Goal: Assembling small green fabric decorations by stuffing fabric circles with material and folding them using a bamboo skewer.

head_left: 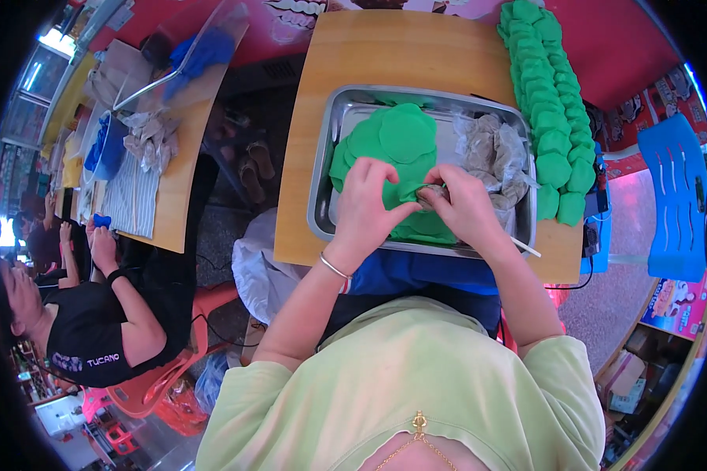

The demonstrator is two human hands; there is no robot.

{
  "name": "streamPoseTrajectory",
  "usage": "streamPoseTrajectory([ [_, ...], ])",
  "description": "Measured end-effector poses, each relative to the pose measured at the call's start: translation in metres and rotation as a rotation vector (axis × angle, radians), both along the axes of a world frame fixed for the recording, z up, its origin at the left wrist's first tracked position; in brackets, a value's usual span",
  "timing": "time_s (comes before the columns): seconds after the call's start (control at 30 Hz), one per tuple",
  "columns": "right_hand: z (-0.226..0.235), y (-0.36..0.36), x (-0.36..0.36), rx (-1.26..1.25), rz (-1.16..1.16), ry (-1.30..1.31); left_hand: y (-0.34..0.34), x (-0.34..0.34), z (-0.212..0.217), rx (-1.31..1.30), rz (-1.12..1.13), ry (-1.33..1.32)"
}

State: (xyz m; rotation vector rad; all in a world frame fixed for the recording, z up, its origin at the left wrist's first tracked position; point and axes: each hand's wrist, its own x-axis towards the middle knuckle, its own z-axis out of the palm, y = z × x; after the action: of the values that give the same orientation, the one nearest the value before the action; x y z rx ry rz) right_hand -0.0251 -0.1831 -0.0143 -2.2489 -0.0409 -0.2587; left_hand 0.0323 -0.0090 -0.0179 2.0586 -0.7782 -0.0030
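Note:
My left hand (pixel 367 206) and my right hand (pixel 462 206) meet over a metal tray (pixel 319 188) on a wooden table (pixel 369 55). Between their fingertips they pinch a green dough wrapper (pixel 407 191) folded around a dark filling (pixel 430 195). Flat round green dough discs (pixel 401 133) lie stacked in the tray's left half. A clear bag of greyish-brown filling (pixel 491 153) lies in its right half. A thin white stick (pixel 526 248) lies at the tray's near right edge.
Several shaped green dumplings (pixel 550 102) lie in rows along the table's right side. A blue plastic chair (pixel 675 196) stands to the right. At left another person in black (pixel 94 330) sits on a red stool at a second table (pixel 177 180) with cloths and bags.

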Motion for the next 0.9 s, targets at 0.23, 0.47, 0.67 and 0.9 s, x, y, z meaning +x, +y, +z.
streamPoseTrajectory([
  [0.23, 0.004, -0.001, 0.004, 0.147, 0.018, 0.186, -0.003, -0.001, -0.003, 0.148, -0.048, -0.335],
  [0.47, -0.001, -0.009, 0.004, 0.082, 0.194, 0.026, -0.001, 0.002, -0.005, 0.121, -0.116, -0.234],
  [0.67, 0.008, -0.011, 0.007, 0.189, 0.108, 0.229, -0.006, 0.0, -0.007, 0.19, -0.121, -0.323],
  [0.9, 0.004, -0.013, 0.007, 0.024, 0.257, 0.064, 0.002, 0.01, -0.016, 0.028, -0.186, -0.04],
])
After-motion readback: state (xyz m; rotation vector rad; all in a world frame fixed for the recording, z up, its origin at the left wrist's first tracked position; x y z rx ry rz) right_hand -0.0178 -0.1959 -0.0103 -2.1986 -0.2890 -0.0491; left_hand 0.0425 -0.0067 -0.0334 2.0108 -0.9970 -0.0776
